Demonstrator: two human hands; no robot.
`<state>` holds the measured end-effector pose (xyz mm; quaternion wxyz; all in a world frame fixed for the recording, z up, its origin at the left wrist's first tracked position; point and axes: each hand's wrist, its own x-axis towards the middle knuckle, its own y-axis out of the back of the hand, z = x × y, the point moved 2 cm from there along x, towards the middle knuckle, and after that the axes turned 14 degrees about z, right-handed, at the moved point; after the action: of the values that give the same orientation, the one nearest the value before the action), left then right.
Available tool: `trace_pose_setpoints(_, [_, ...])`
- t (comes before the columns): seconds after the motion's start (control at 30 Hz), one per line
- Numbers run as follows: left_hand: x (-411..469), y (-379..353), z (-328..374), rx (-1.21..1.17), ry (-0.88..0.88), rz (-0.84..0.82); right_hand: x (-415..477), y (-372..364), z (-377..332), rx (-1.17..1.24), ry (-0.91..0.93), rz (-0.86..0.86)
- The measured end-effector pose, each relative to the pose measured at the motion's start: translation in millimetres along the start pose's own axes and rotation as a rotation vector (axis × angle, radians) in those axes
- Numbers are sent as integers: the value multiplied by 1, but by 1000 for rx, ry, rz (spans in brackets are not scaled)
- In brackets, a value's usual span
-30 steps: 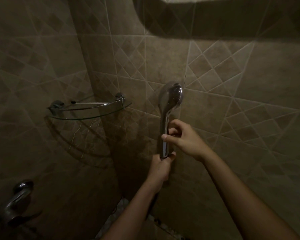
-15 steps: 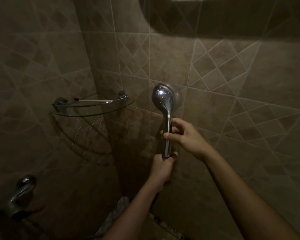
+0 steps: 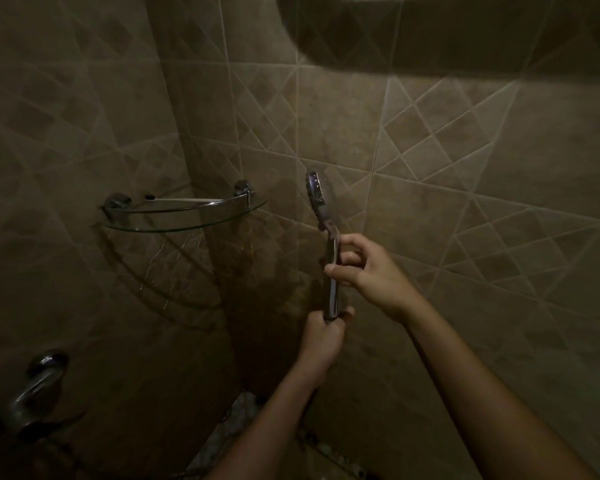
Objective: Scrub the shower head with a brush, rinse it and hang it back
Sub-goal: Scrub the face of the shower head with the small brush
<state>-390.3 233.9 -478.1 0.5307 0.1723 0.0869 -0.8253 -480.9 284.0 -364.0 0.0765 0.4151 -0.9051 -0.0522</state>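
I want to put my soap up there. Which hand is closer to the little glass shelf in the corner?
Left. The left hand grips the bottom of the shower head handle, below and right of the glass shelf. The right hand holds the handle higher, farther right.

Two bare forearms reaching up from five and six o'clock, left hand [image 3: 323,332] fisted low around a handle's base, right hand [image 3: 368,271] higher at one o'clock of it, thumb and curled fingers [image 3: 352,241] pinching the shaft, wrists straight.
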Motion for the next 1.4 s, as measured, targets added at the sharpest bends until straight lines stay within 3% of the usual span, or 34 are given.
trace_pose_setpoints(0.2, [3,-1,6,37,37,6,5,-5,0,-116,122,124])
trace_pose_setpoints(0.43, [2,2,6,22,26,16,3,-3,-1,61,-36,-29])
trace_pose_setpoints(0.63, [-1,4,14,-7,18,-21,5,-6,-3,-95,104,94])
trace_pose_setpoints(0.83, [2,7,13,-4,12,-50,9,-6,3,78,-14,-10])
trace_pose_setpoints(1.03, [8,7,12,3,69,-72,6,-9,-3,-108,135,79])
trace_pose_setpoints(1.23, [9,8,6,-39,43,-39,11,-3,-1,4,-14,-34])
trace_pose_setpoints(1.4, [8,9,11,-16,65,-34,11,-10,0,-74,96,-1])
